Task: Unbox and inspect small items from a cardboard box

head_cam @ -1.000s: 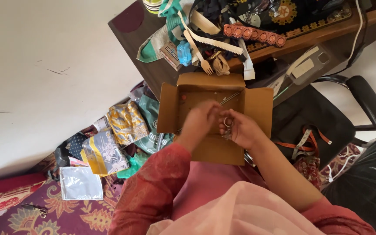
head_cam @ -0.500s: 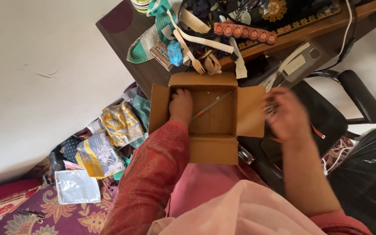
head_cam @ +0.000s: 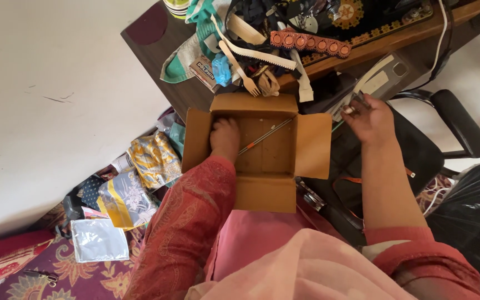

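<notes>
An open cardboard box point(head_cam: 312, 145) rests on my lap with its flaps spread. My left hand point(head_cam: 224, 138) is inside the box at its left side, fingers curled down on the bottom. A thin metal rod with an orange band point(head_cam: 265, 135) lies slanted across the box floor beside that hand. My right hand point(head_cam: 369, 114) is out to the right of the box, above the black chair seat point(head_cam: 418, 153), pinching a small metal item between its fingertips; what the item is stays unclear.
A dark wooden table point(head_cam: 156, 33) ahead carries a sewing machine point(head_cam: 362, 14), trims, a wooden fork point(head_cam: 240, 69) and a blue object. Fabric packets point(head_cam: 151, 158) and a silver pouch point(head_cam: 100, 240) lie on the floor at left. A black bag point(head_cam: 473, 216) sits at right.
Both hands were together over the box holding small metal pieces. The right hand has swung out to the right over the chair, and the left hand has dropped into the box's left side.
</notes>
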